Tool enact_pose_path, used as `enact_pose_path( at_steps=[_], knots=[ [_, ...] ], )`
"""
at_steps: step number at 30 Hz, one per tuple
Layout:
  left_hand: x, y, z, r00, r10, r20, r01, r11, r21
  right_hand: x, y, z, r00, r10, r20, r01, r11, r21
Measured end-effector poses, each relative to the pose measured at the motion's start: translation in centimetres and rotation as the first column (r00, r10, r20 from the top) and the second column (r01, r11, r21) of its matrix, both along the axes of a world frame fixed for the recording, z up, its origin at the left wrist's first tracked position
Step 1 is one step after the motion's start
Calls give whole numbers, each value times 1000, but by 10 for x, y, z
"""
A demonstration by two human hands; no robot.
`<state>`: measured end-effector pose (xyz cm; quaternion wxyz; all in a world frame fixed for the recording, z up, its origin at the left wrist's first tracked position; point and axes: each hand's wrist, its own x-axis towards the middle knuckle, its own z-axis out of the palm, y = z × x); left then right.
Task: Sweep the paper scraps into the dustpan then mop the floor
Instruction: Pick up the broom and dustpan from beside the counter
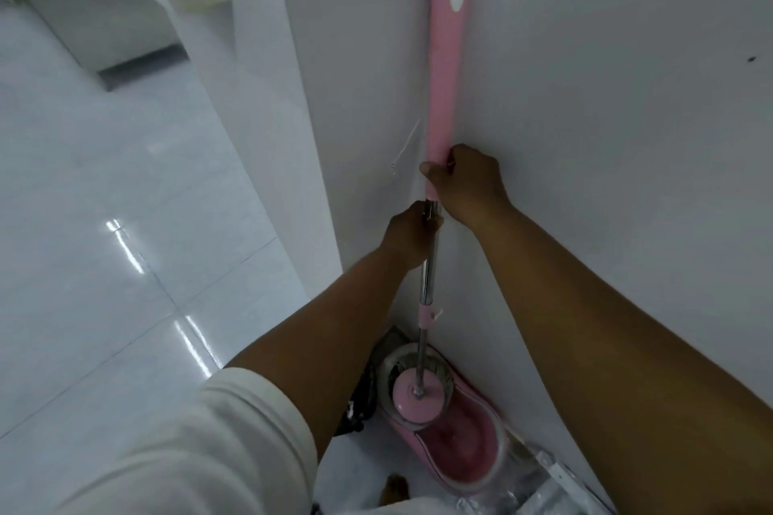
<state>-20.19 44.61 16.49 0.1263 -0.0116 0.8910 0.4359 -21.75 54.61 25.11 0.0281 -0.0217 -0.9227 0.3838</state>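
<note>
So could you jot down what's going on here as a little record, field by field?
place: corner of two white walls, glossy tiled floor
tool: mop, pink grip over metal shaft, upright in the corner
mop head: sits in the round basket of the pink bucket
right hand: grips the lower end of the pink grip
left hand: grips the metal shaft just below
stage: mopping not yet begun

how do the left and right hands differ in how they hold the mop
The right hand grips the pink tube of the mop; the left hand holds the metal pole just below. The left arm shows a white rolled sleeve; the right arm shows none. Both curl round the same mop.
</note>
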Motion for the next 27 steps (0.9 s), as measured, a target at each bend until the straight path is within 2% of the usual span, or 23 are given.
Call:
enact_pose_path(
  at_steps=[6,11,14,17,20,23,27],
  knots=[
    [20,-4,0,995,28,-98,-17,993,114,30,0,-18,995,-100,-19,100,995,-15],
    [45,-27,-3,990,25,-137,-27,1000,-9,64,-9,-25,968,-119,-219,138,988,70],
    [71,-65,-2,984,-11,-177,-11,993,-118,90,-30,-32,957,-17,-290,77,977,197],
    [102,-119,3,978,15,-206,-57,978,-200,109,-63,-39,971,129,-200,-61,948,313],
    [139,-180,9,971,23,-240,-108,931,-348,126,-108,-43,964,244,-103,-188,905,382],
    [181,-245,16,965,66,-253,-179,874,-452,149,-164,-43,927,372,-52,-311,838,448],
    [250,-331,22,948,208,-240,-306,801,-515,189,-251,-40,840,540,-51,-448,743,498]
  ],
)
